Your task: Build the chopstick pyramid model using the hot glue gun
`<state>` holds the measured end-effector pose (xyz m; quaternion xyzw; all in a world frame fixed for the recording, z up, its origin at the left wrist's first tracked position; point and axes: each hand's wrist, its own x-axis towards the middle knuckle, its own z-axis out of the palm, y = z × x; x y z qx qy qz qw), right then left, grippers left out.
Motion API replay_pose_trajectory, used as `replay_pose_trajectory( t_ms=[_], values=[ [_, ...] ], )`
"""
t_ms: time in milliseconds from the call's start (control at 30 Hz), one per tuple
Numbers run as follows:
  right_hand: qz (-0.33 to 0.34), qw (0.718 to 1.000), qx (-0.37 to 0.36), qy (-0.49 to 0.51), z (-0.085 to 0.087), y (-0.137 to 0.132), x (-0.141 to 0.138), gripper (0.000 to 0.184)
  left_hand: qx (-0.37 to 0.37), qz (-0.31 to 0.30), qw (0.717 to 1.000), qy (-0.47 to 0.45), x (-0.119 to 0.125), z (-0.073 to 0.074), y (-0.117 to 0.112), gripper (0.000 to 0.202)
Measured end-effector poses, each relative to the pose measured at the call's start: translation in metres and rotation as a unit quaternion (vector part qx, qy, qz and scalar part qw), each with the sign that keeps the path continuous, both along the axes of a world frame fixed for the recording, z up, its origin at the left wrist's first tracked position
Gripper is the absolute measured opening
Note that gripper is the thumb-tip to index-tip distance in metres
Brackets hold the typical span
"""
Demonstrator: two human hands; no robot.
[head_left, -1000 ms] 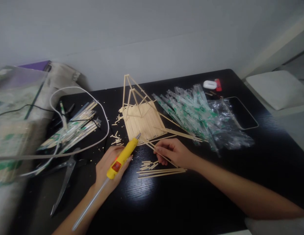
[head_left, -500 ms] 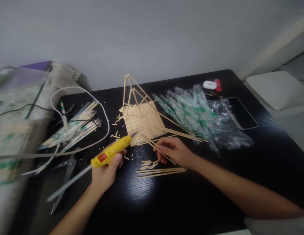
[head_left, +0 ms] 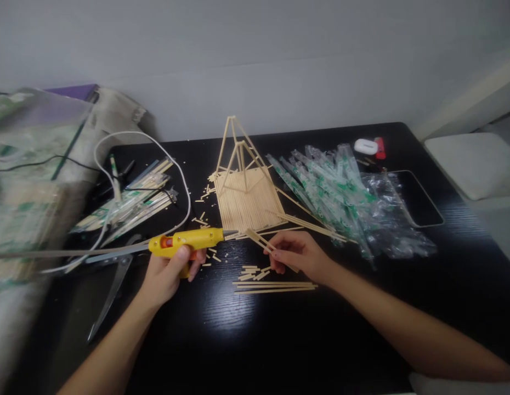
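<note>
Our left fingers (head_left: 181, 256) curl closed round the yellow glue gun (head_left: 197, 239). Our right fingers (head_left: 287, 258) pinch thin sticks (head_left: 256, 238) near its nozzle (head_left: 230, 233).

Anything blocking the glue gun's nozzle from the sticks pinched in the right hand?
Nothing visible: the nozzle of the glue gun in the left hand points toward the held sticks; I can't tell whether they touch.

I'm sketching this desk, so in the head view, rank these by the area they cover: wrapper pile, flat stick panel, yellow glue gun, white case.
Largest to smallest:
1. Wrapper pile
2. Flat stick panel
3. Yellow glue gun, held in the left hand
4. White case, partly shrunk by distance
</note>
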<state>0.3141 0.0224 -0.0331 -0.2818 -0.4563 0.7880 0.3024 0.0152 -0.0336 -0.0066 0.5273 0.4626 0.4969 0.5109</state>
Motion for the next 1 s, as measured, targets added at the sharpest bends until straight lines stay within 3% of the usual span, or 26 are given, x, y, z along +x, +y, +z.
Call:
replay_pose_trajectory(
  t_ms=[1000],
  values=[
    [0.002, 1.0, 0.002, -0.022, 0.0017, -0.0006, -0.0013, 0.024, -0.005, -0.011, 1.0, 0.022, 0.0049, 0.0033, -0.0005, 0.054]
  ],
)
